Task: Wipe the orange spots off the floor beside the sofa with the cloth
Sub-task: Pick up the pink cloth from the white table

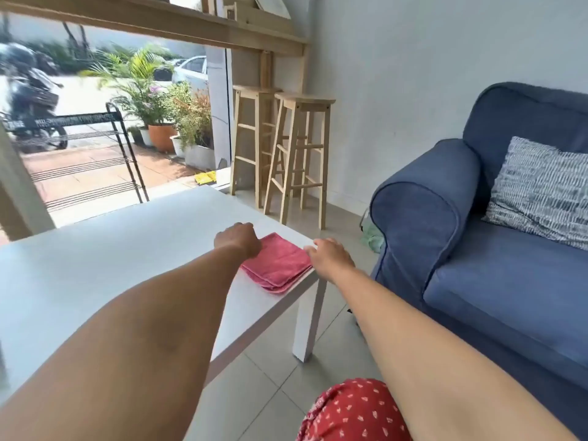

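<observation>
You're at the grab-the-cloth step, I'd say. The folded pink cloth [276, 268] sits at the near right corner of the white table [127, 256], its edge about flush with the table edge. Your left hand [239, 238] rests on the cloth's far left corner, fingers curled down; your right hand [329, 254] is at its right edge, fingertips touching or just about. Whether either one has actually pinched the fabric, I can't tell.

Tip: it's folded in several layers, so pinch through the whole stack or it'll flop open as you lift. One hand pins, the other slides it off the corner, probably easiest.

The blue sofa [477, 243] is just right of the table, with grey tiled floor [337, 224] between them. No orange spots show from here, so you'll have to look down by the armrest.

Containers: only the plant pots [162, 136] outside, holding leafy plants. Nothing for the job.
</observation>
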